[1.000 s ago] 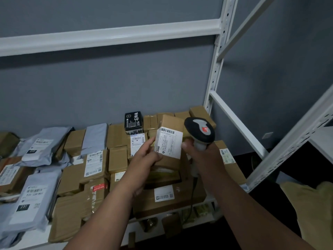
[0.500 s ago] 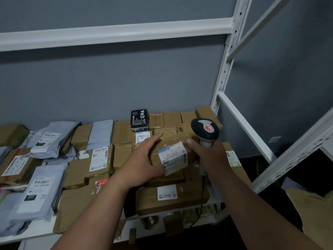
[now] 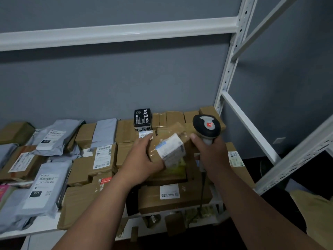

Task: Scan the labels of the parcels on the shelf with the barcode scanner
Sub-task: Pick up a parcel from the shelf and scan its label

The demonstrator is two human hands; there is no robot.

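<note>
I look down at a white metal shelf (image 3: 228,98) set against a grey wall (image 3: 108,83), its upright post at my 1 o'clock and a white crossbeam running overhead. The shelf board is packed with parcels: brown cardboard boxes through the middle and back, and grey plastic mailers (image 3: 41,192) piled toward 9 o'clock, most with white labels facing up. A black box (image 3: 143,120) with white lettering stands at 12 o'clock, just behind the hands. At 4 o'clock, off the shelf, I see a tan bag or sack (image 3: 313,213) in the dark corner.

My left hand (image 3: 142,159) grips a small cardboard parcel (image 3: 169,143) from its left side, fingers curled over the top edge and thumb underneath, holding it tilted above the stacked boxes. Its white label (image 3: 171,150) is turned up and toward me, blurred so I cannot read it. A large flat box (image 3: 173,195) with a white sticker lies directly under that parcel, at the front edge of the shelf.

My right hand (image 3: 210,152) is wrapped around the handle of the barcode scanner (image 3: 206,127), whose black and grey head with a red mark sits at 1 o'clock, just beside the right end of the held parcel. The scanner's cable (image 3: 202,192) hangs down past the front of the boxes.
</note>
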